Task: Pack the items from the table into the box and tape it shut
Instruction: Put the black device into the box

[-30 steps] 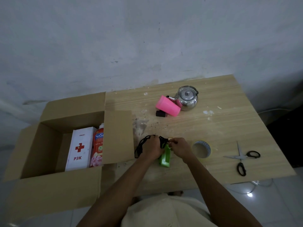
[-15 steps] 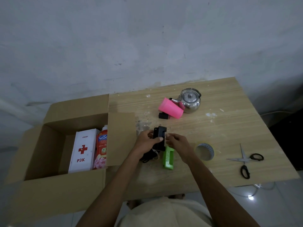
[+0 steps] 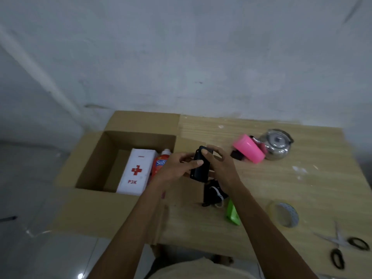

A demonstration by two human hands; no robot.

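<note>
Pale wood table (image 3: 281, 178) stands against a grey-white wall, with an open cardboard box (image 3: 90, 158) at its left end. Just above the box's right edge, the left hand (image 3: 177, 168) and right hand (image 3: 221, 168) both grip a small black device (image 3: 200, 168). The left thumb lies across its face and the right fingers (image 3: 205, 152) curl over its top. A black cord (image 3: 211, 195) hangs from it down to the tabletop, ending just beside a green item (image 3: 232, 213). Inside the box a white first-aid case (image 3: 136, 172) stands beside an orange bottle (image 3: 161, 164). Farther right on the table lie a tape roll (image 3: 285, 214) and scissors (image 3: 340, 250), and at the back a pink cup (image 3: 248, 148) lies on its side against a steel kettle (image 3: 276, 144). The loose cord is the likely trouble. Carried leftward, it could drag the green item along, or catch on the cardboard edge and tug the device out of the grip. Let go too soon, the device would land on the flap rather than inside the box.
</note>
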